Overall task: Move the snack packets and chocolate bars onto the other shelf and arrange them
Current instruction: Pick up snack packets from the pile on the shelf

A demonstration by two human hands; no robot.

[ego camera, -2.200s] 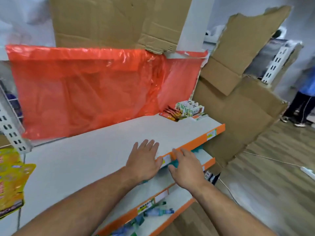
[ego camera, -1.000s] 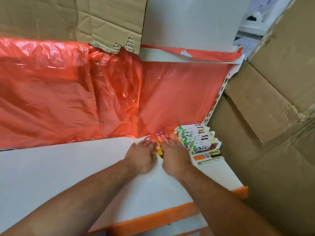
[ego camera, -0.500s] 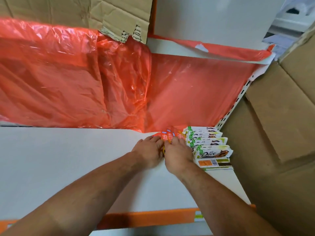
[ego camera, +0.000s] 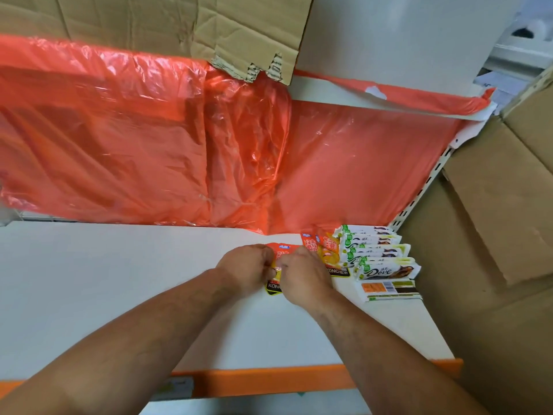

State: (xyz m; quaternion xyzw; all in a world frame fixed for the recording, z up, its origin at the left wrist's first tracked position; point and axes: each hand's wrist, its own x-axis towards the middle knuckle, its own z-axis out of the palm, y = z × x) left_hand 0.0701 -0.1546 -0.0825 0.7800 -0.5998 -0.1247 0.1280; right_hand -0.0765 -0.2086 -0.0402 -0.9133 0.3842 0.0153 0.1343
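Observation:
Orange-red snack packets lie fanned at the back right of the white shelf. To their right sits a stack of white and green chocolate bars, one bar lying flat in front. My left hand and my right hand meet over one snack packet, both with fingers curled and pinching it. Most of that packet is hidden under my hands.
Red plastic sheeting covers the shelf's back wall. Cardboard stands against the right side, and more cardboard hangs above. The shelf has an orange front lip. A slotted upright marks the right corner.
Both hands went from the shelf's front edge to the snack packets at the back right. One packet is now separated to the left of the fan, pinched by both hands.

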